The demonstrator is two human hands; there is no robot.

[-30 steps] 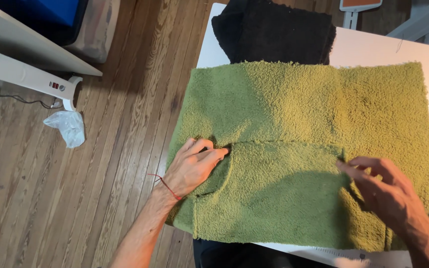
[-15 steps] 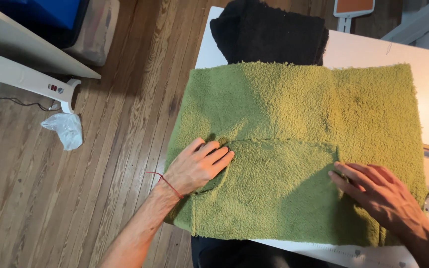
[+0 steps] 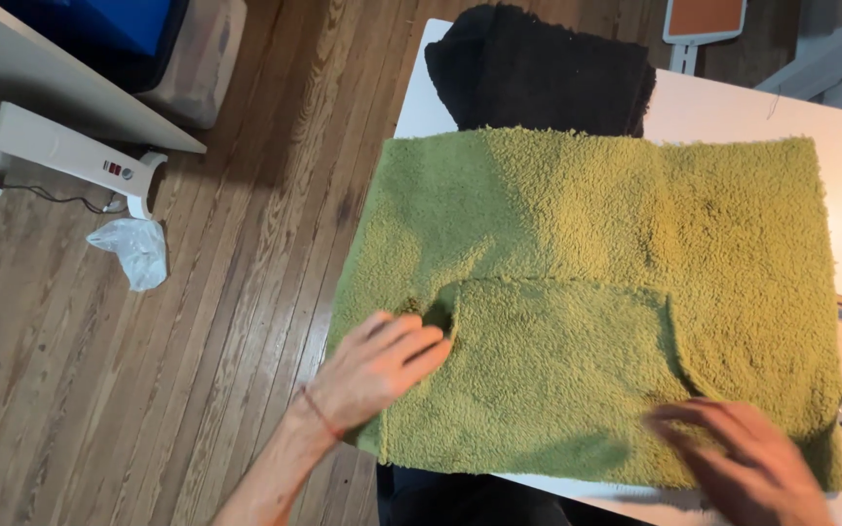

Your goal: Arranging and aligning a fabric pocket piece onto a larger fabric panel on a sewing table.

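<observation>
Towel [image 3: 587,292], green, shaggy, spread flat over the near part of the white table [image 3: 733,107], its left side hanging past the table's left edge, its lower strip folded up into a flap over the middle. Left hand [image 3: 372,375] flat on the towel's near-left corner, fingers stretched and close together, tips at the flap's left end, gripping nothing. Right hand [image 3: 743,458] blurred, palm down, fingers spread, on the towel by the table's near edge, holding nothing. Black towel [image 3: 538,68] at the far edge, partly under the green one. Beyond the table on wood floor [image 3: 197,321]: white heater [image 3: 70,156], crumpled plastic bag [image 3: 133,248] just beside it.
</observation>
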